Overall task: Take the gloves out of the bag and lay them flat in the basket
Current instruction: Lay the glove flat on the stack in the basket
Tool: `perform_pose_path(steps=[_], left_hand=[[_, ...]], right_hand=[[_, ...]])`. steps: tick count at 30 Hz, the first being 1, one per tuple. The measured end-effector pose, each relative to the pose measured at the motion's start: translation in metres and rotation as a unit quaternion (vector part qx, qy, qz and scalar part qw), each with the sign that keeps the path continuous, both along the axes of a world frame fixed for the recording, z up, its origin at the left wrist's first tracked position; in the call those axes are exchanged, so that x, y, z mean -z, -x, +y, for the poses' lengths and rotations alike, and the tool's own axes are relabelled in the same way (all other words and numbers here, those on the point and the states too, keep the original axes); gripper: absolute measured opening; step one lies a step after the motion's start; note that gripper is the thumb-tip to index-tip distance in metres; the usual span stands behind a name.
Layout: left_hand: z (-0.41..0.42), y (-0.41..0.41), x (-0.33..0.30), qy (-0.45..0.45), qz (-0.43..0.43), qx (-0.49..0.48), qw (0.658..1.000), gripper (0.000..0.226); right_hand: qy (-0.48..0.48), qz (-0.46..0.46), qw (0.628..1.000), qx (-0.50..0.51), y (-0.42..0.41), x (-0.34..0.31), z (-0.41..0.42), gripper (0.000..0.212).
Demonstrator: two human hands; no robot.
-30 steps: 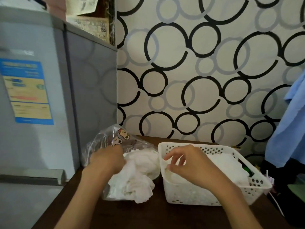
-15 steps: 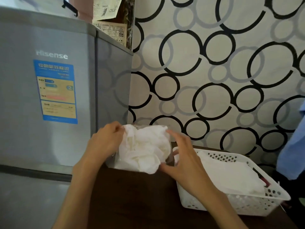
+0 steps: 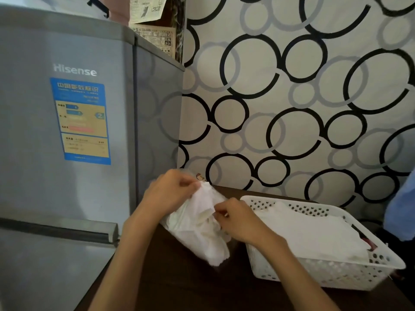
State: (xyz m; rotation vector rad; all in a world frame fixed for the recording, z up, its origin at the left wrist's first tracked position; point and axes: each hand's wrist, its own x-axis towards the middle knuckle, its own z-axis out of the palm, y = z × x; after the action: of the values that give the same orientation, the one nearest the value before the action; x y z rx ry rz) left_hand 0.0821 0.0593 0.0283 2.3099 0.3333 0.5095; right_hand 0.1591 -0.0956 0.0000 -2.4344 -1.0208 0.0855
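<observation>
A crumpled bunch of white gloves (image 3: 202, 234) hangs over the dark table, still partly inside a clear plastic bag (image 3: 199, 177) with a cartoon print at its top. My left hand (image 3: 173, 191) grips the top of the bag and bunch. My right hand (image 3: 238, 218) pinches a fold of the white gloves from the right. A white perforated basket (image 3: 336, 272) stands to the right, with white gloves (image 3: 314, 234) lying flat in it.
A grey fridge (image 3: 67, 153) stands close on the left, right beside the dark wooden table (image 3: 179, 286). A wall with black and grey circles is behind. Blue cloth (image 3: 402, 209) hangs at the far right.
Both hands lifted the bag and bunch off the table toward the fridge. My right hand left the basket and now pinches the gloves. The view swung left.
</observation>
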Motion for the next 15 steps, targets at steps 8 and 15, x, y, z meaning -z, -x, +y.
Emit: perform_pose_path(steps=[8,15], left_hand=[[-0.001,-0.008,0.008,0.03,0.029,0.044,0.998,0.009],[0.003,-0.009,0.014,0.059,0.057,0.075,0.994,0.009]], right_hand=[[-0.082,0.019,0.994,0.073,0.029,-0.017,-0.013,0.045],[-0.124,0.105,0.984,0.073,0.007,-0.016,-0.024,0.014]])
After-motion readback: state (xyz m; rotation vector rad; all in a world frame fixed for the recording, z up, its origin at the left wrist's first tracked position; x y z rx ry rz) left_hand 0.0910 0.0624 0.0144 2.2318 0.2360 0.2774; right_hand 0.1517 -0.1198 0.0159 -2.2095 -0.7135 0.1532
